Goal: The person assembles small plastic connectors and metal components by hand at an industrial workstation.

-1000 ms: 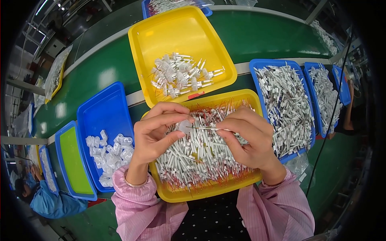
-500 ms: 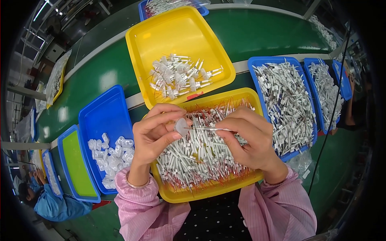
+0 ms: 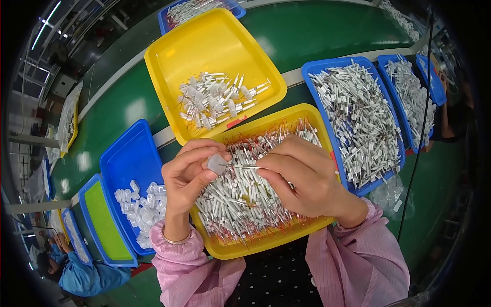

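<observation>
Between the fingertips of my left hand [image 3: 186, 176] is a translucent white plastic cap [image 3: 216, 163], its round face turned toward my other hand. My right hand [image 3: 309, 179] pinches a thin white stick-like part with wire leads [image 3: 243, 166]. Its wire end points at the cap's middle and seems to touch it; whether it has gone in I cannot tell. Both hands are over a yellow tray [image 3: 225, 250] heaped with white stick-like parts [image 3: 255, 197] and fine red wires. Just beyond, a second yellow tray [image 3: 204, 43] carries a small pile of capped parts [image 3: 215, 100].
On the left stand a blue tray [image 3: 128, 153] with loose translucent caps [image 3: 143, 204] and a blue-rimmed green tray [image 3: 105, 215]. Blue trays of white parts [image 3: 358, 123] line the right. A co-worker in blue [image 3: 89, 268] sits far left. Behind runs a green work surface [image 3: 286, 41].
Both hands have shifted slightly left with the cap and the wired part, still held end to face. The whole view has turned a little.
</observation>
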A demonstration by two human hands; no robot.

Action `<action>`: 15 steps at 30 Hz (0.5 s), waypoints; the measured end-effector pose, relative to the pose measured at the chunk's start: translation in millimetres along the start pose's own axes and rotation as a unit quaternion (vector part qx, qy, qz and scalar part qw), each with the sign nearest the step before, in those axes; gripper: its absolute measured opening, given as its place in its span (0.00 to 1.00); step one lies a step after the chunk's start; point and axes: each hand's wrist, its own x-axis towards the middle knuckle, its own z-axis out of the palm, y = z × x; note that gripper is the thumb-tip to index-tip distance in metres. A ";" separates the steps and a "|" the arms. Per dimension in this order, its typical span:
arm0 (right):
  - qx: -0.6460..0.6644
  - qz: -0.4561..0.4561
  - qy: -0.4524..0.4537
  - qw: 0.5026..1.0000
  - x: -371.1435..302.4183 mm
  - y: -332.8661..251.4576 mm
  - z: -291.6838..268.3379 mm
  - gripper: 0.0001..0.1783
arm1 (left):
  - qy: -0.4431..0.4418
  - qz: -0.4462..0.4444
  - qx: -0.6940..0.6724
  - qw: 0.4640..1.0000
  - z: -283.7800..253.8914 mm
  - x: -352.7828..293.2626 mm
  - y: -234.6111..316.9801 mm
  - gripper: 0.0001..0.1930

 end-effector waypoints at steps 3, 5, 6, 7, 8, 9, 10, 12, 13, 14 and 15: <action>-0.011 -0.002 -0.001 1.000 -0.8 -0.1 -0.4 0.10 | -0.003 0.007 0.000 1.000 0.4 0.3 -0.2 0.17; -0.018 -0.004 -0.002 1.000 -1.1 -0.3 0.1 0.10 | -0.006 0.007 0.002 1.000 0.6 0.3 0.2 0.17; -0.021 -0.002 -0.006 1.000 -0.9 -0.8 0.3 0.10 | -0.007 0.013 0.026 1.000 0.4 0.2 0.5 0.17; -0.025 -0.001 -0.012 1.000 -1.0 -1.4 0.3 0.10 | -0.007 0.019 0.050 0.999 0.4 -0.1 0.8 0.17; -0.025 0.000 -0.011 1.000 -1.2 -2.0 0.4 0.10 | -0.007 0.019 0.050 0.999 0.7 -0.2 1.3 0.17; -0.020 0.014 -0.015 1.000 -1.4 -2.7 0.4 0.09 | -0.011 0.022 0.076 0.997 1.1 0.0 2.0 0.17; -0.014 0.027 -0.019 0.999 -1.6 -3.7 0.3 0.09 | -0.014 0.026 0.103 0.994 1.7 -0.2 2.6 0.17; -0.008 0.053 -0.028 0.998 -1.4 -8.5 0.6 0.08 | -0.021 0.025 0.121 0.992 3.8 -1.4 3.0 0.17; -0.001 0.078 -0.038 0.996 -1.4 -10.2 1.1 0.07 | -0.027 0.025 0.138 0.990 5.6 -1.9 2.6 0.17; -0.001 0.077 -0.038 0.996 -2.0 -10.7 2.4 0.07 | -0.027 0.025 0.139 0.990 8.6 -1.9 2.6 0.17; 0.019 0.098 -0.035 0.994 -3.1 -10.5 4.3 0.06 | -0.008 0.014 0.100 0.995 12.5 -1.6 2.7 0.17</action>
